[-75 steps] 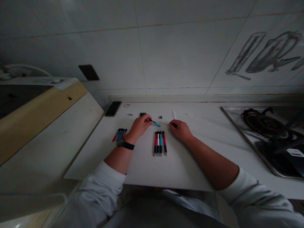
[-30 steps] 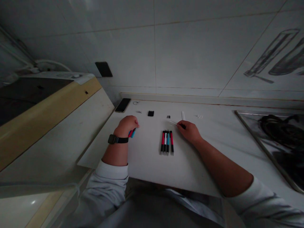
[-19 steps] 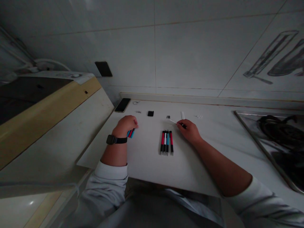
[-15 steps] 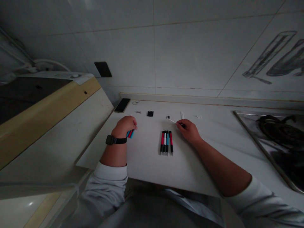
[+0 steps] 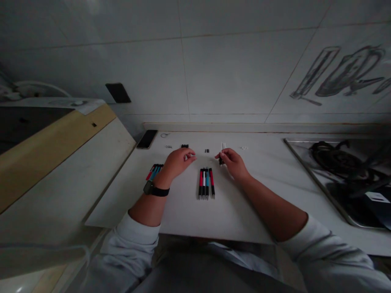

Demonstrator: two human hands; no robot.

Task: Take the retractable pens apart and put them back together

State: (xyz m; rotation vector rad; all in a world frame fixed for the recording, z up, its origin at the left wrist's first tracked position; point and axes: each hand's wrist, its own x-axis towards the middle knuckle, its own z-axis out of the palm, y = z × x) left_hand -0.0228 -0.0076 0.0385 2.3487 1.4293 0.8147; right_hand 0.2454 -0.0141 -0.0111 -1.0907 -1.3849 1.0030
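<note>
The right hand [image 5: 232, 162] pinched a small black pen part with a thin white refill [image 5: 220, 156] in its grip, held just above the white table [image 5: 238, 211], beside the row of four assembled red, white and blue pens [image 5: 206, 183]. The left hand [image 5: 179, 160] hovered with fingers loosely curled; whether its grip held anything could not be told. A bundle of red and blue pen barrels [image 5: 154, 171] lay near its wrist.
</note>
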